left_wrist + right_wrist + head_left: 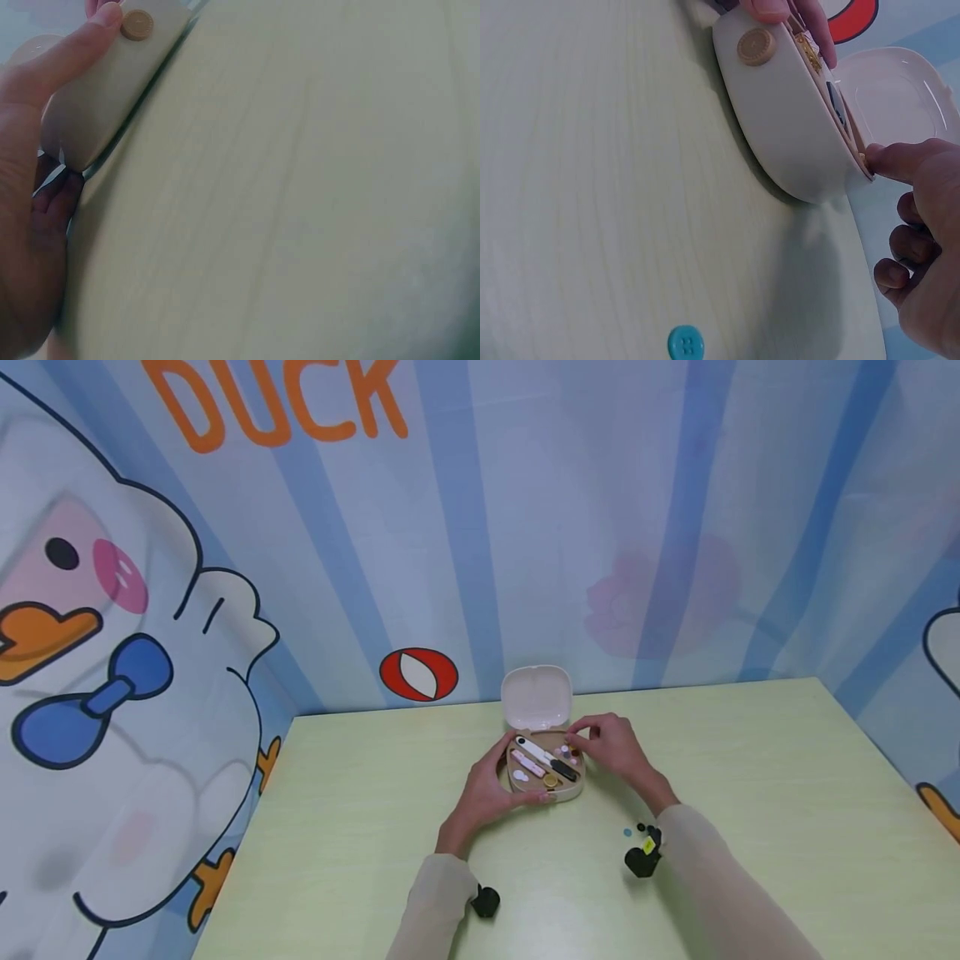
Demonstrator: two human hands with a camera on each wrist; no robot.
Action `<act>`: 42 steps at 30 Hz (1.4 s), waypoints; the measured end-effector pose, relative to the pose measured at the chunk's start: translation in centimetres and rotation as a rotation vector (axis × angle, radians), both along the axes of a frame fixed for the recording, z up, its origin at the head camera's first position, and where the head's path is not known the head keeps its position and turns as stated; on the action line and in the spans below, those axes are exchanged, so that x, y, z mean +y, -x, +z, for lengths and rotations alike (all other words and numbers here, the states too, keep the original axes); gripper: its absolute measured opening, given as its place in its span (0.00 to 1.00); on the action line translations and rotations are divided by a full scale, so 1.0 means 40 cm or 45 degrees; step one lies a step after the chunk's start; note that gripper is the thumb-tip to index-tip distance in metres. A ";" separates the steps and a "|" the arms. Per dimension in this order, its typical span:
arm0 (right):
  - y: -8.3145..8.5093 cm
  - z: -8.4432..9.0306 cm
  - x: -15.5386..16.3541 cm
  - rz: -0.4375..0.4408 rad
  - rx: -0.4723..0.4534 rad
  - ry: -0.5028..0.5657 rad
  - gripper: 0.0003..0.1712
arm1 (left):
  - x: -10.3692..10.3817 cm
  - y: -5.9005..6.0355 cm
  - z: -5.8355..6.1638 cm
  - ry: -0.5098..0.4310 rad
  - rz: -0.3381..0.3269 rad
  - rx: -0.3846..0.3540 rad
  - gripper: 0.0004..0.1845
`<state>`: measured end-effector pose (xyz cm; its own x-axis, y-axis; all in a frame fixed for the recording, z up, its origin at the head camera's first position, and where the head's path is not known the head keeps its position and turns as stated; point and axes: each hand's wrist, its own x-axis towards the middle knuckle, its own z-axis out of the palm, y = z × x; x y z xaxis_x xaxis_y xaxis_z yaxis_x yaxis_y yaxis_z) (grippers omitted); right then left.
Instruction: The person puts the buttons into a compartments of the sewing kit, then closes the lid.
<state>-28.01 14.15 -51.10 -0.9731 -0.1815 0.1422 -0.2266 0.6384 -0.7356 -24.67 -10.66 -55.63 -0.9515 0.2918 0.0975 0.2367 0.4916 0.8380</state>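
Note:
A beige sewing kit box (567, 791) stands on the table with its pale lid (536, 697) swung up behind it. Inside lie a white-and-black seam ripper-like tool (546, 758), a pink stick-like tool (527, 763), a gold round item (551, 781) and several small buttons (566, 751). My left hand (483, 789) grips the box from the left, thumb along the front by a round tan catch (756, 47). At the back right compartment, my right hand (611, 745) pinches a small yellow piece (862, 159), mostly hidden by the fingertips; its other fingers are curled.
A blue button (685, 343) and several black buttons (641, 827) lie on the pale table (360, 827), near the right wrist's black camera (642, 862). Another black camera (486, 902) sits at the left wrist. A printed duck backdrop (555, 527) rises behind the table.

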 end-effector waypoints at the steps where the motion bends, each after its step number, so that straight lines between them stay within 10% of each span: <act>1: -0.002 0.001 0.000 -0.004 -0.001 -0.005 0.09 | 0.001 0.000 0.000 -0.001 0.000 -0.002 0.64; 42: -0.227 -0.009 0.252 0.447 -0.077 -0.098 0.06 | 0.002 0.002 -0.004 -0.036 -0.017 0.010 0.63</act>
